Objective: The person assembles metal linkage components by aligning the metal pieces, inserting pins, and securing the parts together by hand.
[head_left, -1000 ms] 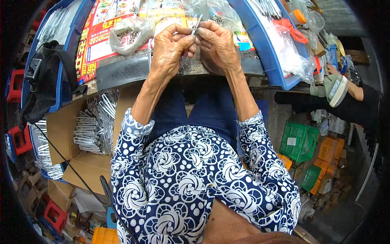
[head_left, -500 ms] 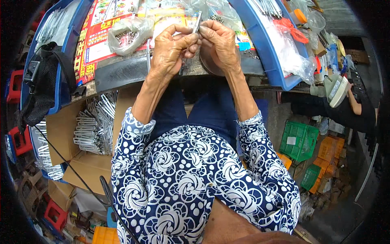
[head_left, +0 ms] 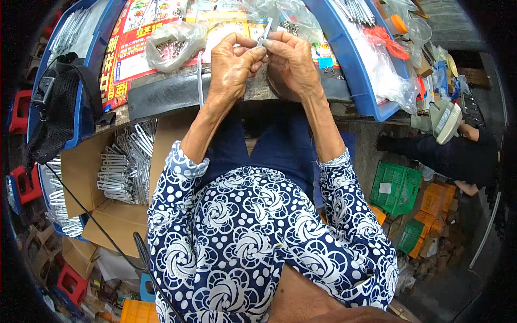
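Observation:
Above the near edge of the workbench, my two hands meet around a slim, light metal strip (head_left: 265,32) that sticks up at a slant between the fingertips. My left hand (head_left: 232,65) is closed, its thumb and curled fingers pinching the lower end. My right hand (head_left: 295,63) pinches the strip from the other side. The fingers hide its lower end. A second narrow metal strip (head_left: 200,81) stands at the bench edge beside my left wrist. Beyond my left hand lies a clear plastic bag (head_left: 189,39) with small metal parts in its mouth.
Blue trays (head_left: 353,67) with thin metal rods flank the bench; a black mesh bag (head_left: 56,116) hangs over the left one. Below, a cardboard box (head_left: 126,234) holds many metal strips. Green crates (head_left: 396,188) stand on the floor at right, near another person (head_left: 463,156).
The metal strip between my fingers has swung to a more rightward slant, with more of it showing. My hands have barely shifted. The other person at right has moved toward the lower right.

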